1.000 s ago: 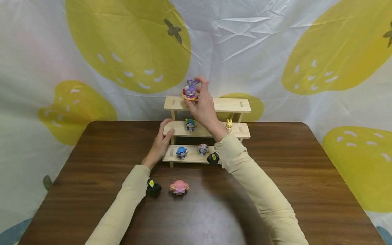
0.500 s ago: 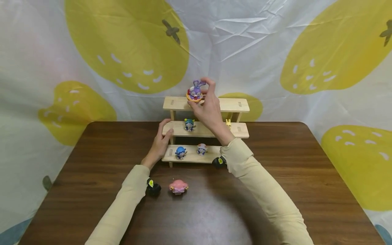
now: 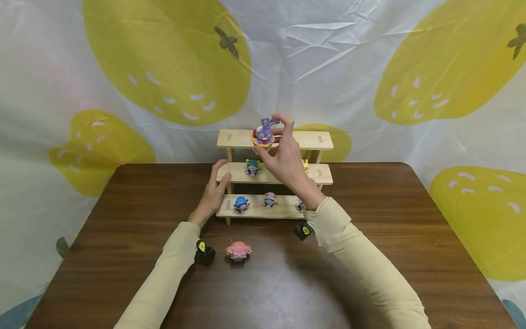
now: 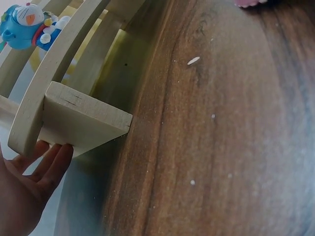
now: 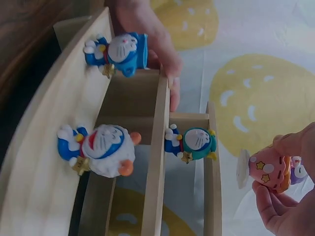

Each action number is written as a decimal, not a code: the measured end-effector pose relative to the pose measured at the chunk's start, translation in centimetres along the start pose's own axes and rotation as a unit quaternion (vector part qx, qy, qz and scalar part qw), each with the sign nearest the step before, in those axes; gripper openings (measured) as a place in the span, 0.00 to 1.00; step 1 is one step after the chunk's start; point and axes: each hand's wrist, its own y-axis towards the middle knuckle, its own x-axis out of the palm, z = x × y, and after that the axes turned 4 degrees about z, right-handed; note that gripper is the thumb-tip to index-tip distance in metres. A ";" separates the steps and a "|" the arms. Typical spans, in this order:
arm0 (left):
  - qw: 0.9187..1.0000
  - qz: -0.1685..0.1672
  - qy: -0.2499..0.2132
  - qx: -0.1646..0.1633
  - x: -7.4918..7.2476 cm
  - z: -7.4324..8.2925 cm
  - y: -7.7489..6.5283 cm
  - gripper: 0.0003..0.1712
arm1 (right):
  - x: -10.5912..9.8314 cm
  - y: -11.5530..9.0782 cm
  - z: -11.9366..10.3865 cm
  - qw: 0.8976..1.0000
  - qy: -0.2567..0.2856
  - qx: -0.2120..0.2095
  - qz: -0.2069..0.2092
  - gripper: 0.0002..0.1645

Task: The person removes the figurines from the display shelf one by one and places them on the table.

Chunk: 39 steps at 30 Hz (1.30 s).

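Observation:
My right hand (image 3: 287, 157) pinches a purple rabbit figurine (image 3: 265, 133) with long ears, in front of the top tier of a three-tier wooden display stand (image 3: 236, 137). In the right wrist view the figurine's pink cup-shaped base (image 5: 266, 165) has yellow stars and a white foot. My left hand (image 3: 213, 192) grips the left end of the middle tier, thumb on the board. The left wrist view shows its fingers (image 4: 58, 167) against the stand's side panel. A green-hatted figurine (image 3: 252, 168) stands on the middle tier; a yellow one (image 3: 305, 166) is partly hidden behind my right hand.
On the bottom tier stand a blue figurine (image 3: 241, 205), a white-hooded figurine (image 3: 269, 200) and another figurine (image 3: 301, 205) partly covered by the right wrist. A pink figurine (image 3: 239, 251) lies on the brown table (image 3: 135, 246) in front. A patterned cloth (image 3: 320, 55) hangs behind.
The right hand has carried the rabbit figurine a little to the right, then lower. A figurine at the bottom tier's right has come into sight. The left hand stays on the stand.

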 end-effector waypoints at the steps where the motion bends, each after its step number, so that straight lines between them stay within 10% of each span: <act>1: 1.000 0.000 -0.002 0.000 0.0 0.1 0.0 0.29 | 0.0 -0.2 -0.1 1.000 0.000 0.000 -0.002 0.46; 25: 1.000 0.002 0.012 0.000 0.0 0.3 -0.1 0.29 | -1.5 -4.2 -2.0 0.999 -0.021 -0.028 -0.004 0.48; 32: 1.000 -0.016 0.011 -0.014 -0.6 4.7 -1.4 0.30 | -1.8 -5.4 -1.7 0.999 -0.032 -0.032 -0.030 0.47; 39: 1.000 -0.011 0.013 -0.013 -0.6 4.7 -1.5 0.30 | -2.0 -6.6 -1.8 0.999 -0.015 -0.025 -0.040 0.48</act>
